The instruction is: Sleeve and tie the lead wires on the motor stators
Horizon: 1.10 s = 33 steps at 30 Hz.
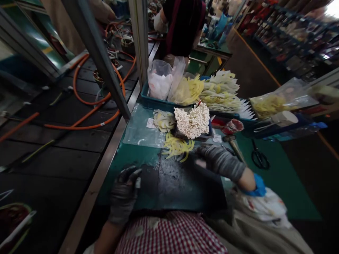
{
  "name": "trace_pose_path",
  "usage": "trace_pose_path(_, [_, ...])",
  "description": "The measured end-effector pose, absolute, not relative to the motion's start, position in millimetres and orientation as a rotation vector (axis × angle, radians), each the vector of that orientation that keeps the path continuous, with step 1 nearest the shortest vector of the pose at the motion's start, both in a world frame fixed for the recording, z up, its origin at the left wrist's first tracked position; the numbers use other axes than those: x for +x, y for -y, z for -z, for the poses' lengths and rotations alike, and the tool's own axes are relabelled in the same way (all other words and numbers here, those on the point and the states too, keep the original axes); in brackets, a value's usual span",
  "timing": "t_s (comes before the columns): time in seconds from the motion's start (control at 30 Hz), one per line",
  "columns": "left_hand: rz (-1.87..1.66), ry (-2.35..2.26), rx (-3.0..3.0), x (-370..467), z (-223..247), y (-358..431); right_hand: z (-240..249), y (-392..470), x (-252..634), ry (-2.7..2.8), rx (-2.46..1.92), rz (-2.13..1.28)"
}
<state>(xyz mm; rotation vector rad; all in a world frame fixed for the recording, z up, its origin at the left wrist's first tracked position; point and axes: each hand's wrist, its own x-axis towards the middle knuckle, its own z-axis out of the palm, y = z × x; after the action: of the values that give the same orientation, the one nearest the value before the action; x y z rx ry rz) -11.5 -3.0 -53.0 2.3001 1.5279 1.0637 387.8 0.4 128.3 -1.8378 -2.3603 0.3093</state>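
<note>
My left hand [123, 194], in a dark grey glove, rests at the left of the dark work mat [172, 190]. Its fingers are loosely bent and a pale tip shows at the thumb; I see nothing held. My right hand [221, 161], gloved and slightly blurred, reaches over the mat from the right, fingers stretched forward and the pale thumb apart. Just beyond its fingertips lies a loose pile of yellow petal-like strips [177, 146]. Behind them are a bundle of white bead-tipped stems [192, 120] and a heap of pale grey-yellow petal-like pieces [163, 120].
A teal tray [164, 103] at the back holds bagged pieces and stacked yellow-white strips [221, 91]. Black scissors [260, 157] and a hammer [236, 148] lie at right. Metal posts [139, 38] and orange hoses [87, 102] are left; co-workers stand beyond.
</note>
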Motion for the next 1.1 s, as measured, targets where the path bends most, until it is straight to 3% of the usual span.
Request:
trace_pose_path(0.13, [-0.820, -1.449, 2.415, -2, 36, -9, -59, 19, 373, 2.169, -2.195, -0.424])
trace_pose_path(0.27, [-0.270, -1.331, 2.459, 33, -3, -41, -31, 13, 370, 1.950, -2.401, -0.443])
trace_pose_path(0.37, [0.164, -1.245, 2.435, 75, -31, -75, -19, 8, 378, 1.913, -2.362, -0.434])
trace_pose_path(0.43, [0.219, -1.226, 2.438, 101, -40, -96, -7, 7, 382, 1.933, -2.258, -0.426])
trace_pose_path(0.73, [0.099, -1.121, 2.411, 150, -25, -120, 42, -4, 351, 1.754, -1.953, -0.250])
trace_pose_path(0.9, [-0.135, -1.081, 2.296, 119, -18, -119, 13, 2, 339, 1.629, -1.910, -0.120])
trace_pose_path(1.1, [-0.554, -1.197, 2.094, 61, -25, -129, -13, 8, 303, 1.567, -1.461, -0.111])
